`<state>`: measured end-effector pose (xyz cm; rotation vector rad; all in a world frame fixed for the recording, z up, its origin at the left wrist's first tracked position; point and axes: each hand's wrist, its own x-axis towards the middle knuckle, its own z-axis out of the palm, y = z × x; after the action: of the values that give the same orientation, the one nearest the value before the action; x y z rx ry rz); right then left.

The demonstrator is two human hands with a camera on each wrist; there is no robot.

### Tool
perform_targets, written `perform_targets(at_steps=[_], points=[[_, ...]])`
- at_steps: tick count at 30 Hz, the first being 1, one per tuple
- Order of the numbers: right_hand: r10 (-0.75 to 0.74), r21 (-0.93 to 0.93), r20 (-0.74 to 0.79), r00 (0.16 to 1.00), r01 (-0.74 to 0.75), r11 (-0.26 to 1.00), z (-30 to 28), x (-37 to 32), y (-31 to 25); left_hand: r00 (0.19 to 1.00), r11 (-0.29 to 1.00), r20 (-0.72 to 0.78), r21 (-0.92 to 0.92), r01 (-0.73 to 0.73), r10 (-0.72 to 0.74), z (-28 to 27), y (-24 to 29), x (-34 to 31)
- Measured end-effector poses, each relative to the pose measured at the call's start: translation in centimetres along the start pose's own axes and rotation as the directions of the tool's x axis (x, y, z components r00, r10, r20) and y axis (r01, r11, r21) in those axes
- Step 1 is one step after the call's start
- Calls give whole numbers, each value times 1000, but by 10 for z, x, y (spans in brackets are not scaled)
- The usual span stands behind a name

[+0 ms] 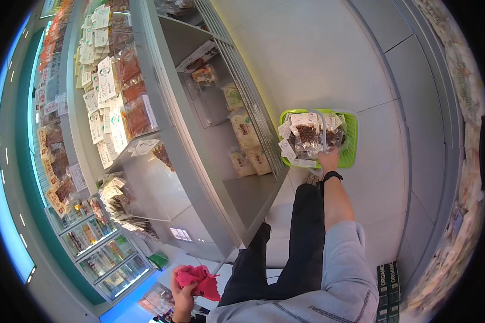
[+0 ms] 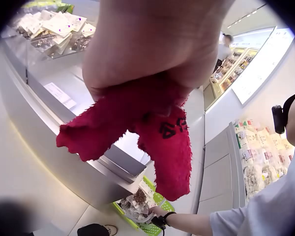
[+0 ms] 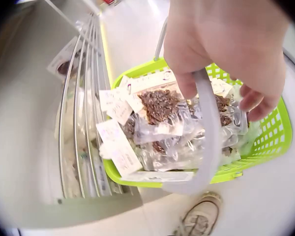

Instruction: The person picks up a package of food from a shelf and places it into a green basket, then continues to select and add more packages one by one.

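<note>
My left hand (image 1: 184, 293) grips a crumpled red cloth (image 2: 167, 152), whose two ends hang below the fingers. The cloth is fuzzy at its edges and carries dark printed marks. Low down, my right hand (image 3: 231, 54) holds the pale grey handle (image 3: 209, 132) of a green plastic basket (image 3: 275, 130), with the thumb on one side and curled fingers on the other. Part of the grip is hidden behind the palm. Inside the basket lie several clear packets (image 3: 160, 105) of dark brown food with white label cards.
A metal-framed display counter (image 1: 194, 177) stands to the left, with bagged goods on its lower shelf and tagged packets (image 1: 105, 102) above. Pale floor tiles (image 1: 380, 140) surround the basket. Dark boxes (image 1: 389, 290) are at the lower right, and bagged goods (image 1: 442, 231) line the right side.
</note>
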<state>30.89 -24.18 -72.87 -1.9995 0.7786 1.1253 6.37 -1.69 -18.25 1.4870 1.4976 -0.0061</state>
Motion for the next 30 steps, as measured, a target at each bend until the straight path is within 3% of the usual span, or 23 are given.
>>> perform_targets(at_steps=[1,4,9,11,13,16,18,20,22,25,26,29,30], points=[[-72,-167,-215,974,36,985,-4,-9,-10,1000,1000,-2,-8,13,-13,0,-4,3],[-306,-46,-174,936,303,952,-7,7,-6,997,999,-61,-4,52,-52,-2,-13,11],[-135,74,-581,803,218,973,-57,103,65,996,995,-47,-71,73,-77,9,-15,20],[-138,43,-357,924,164,986,-68,135,105,997,991,-21,-109,72,-75,4,-24,24],[-66,62,-267,962,86,994,-71,122,92,995,991,-76,-120,58,-68,5,-29,23],[64,152,-378,924,-6,988,-75,52,34,991,984,-110,-169,59,-78,20,-21,18],[24,163,-457,889,57,985,-70,0,5,983,988,-152,-127,86,-105,40,-9,19],[-374,-160,-585,720,350,923,-30,-35,9,981,987,-150,-120,103,-121,39,-6,17],[-347,-176,-324,880,305,936,-1,-56,-6,993,989,-101,-142,40,-54,27,-20,23],[-134,106,-222,966,160,981,46,2,21,998,986,-57,-167,15,-24,27,-14,18],[-104,162,-273,956,152,975,48,8,17,998,987,-65,-159,-4,-6,24,-20,19],[-66,342,-7,998,64,937,6,-14,-10,1000,986,-21,-167,4,-8,7,-30,19],[-132,314,-127,983,166,935,-7,-20,-17,1000,991,2,-132,-18,18,7,-29,19]])
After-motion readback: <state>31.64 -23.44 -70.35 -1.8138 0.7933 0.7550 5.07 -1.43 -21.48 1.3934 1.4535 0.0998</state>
